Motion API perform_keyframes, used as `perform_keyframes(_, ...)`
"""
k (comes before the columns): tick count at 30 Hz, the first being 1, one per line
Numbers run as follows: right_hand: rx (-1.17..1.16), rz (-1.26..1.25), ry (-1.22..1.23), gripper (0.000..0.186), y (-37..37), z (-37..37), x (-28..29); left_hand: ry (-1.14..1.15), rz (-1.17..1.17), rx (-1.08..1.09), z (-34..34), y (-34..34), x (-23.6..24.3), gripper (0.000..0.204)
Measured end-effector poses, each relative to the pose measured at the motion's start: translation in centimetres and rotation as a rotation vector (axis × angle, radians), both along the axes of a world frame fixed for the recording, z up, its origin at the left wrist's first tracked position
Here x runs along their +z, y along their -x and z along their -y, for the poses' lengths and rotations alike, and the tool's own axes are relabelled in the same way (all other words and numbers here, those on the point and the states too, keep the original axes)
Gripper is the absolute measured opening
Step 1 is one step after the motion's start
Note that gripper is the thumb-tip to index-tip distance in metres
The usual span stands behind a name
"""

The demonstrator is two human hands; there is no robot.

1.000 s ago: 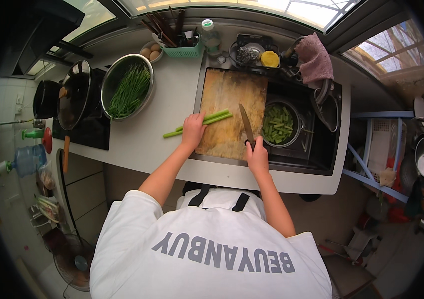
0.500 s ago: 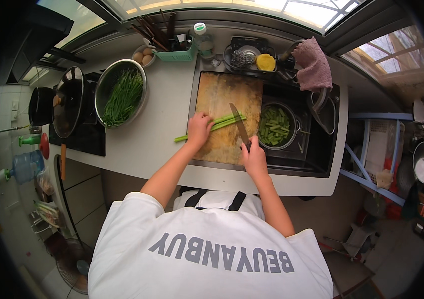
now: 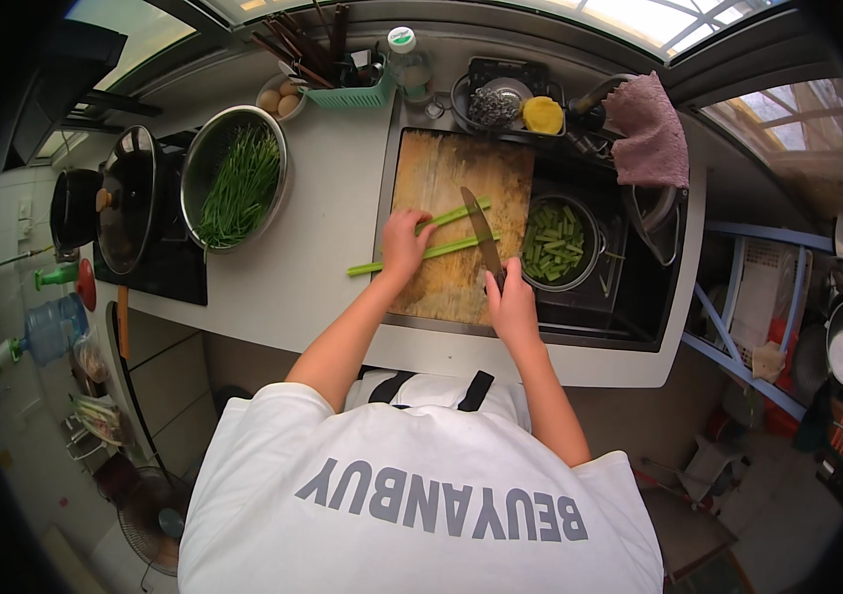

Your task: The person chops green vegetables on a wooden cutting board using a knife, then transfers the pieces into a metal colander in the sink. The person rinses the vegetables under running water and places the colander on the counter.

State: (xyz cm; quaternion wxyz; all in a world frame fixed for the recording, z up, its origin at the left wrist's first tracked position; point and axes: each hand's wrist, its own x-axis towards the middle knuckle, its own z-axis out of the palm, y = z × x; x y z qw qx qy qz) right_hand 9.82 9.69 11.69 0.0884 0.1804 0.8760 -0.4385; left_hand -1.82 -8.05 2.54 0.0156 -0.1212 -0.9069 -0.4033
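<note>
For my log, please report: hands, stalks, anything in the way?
Left hand holding upper stalk; right hand gripping knife. Lower stalk overhanging board's left edge. Nothing visible blocking knife.

A teal basket [image 3: 350, 97] holds dark chopsticks [image 3: 302, 51]. Just left of the basket sit eggs [image 3: 288, 105] in a small bowl [image 3: 299, 111]; just right, a clear bottle [image 3: 412, 75]; farther right, a yellow pad [image 3: 543, 116], then a pink cloth [image 3: 647, 134]. To the basket's front left, a metal bowl [image 3: 206, 148] holds long green stems [image 3: 241, 188].
</note>
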Motion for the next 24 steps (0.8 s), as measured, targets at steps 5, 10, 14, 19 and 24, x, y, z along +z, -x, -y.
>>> perform_keyframes(5,0.061,-0.002,-0.068,0.024,2.8,0.0,0.3,0.059,-0.080,0.009,-0.1,0.7,0.0,0.013)
perform_keyframes(10,0.140,0.002,-0.166,0.023,5.3,0.3,0.2,0.059,-0.121,0.003,-0.3,1.7,-0.2,0.014)
perform_keyframes(14,0.146,0.027,-0.150,0.023,6.2,0.4,-0.5,0.057,-0.108,-0.005,-0.1,2.0,-0.2,0.014)
perform_keyframes(19,0.125,0.080,-0.147,0.024,7.1,0.6,-1.0,0.044,-0.081,-0.025,-0.2,2.0,0.0,0.012)
perform_keyframes(24,0.114,0.087,-0.175,0.024,7.3,0.8,-2.1,0.051,-0.091,-0.037,-0.3,2.0,0.2,0.013)
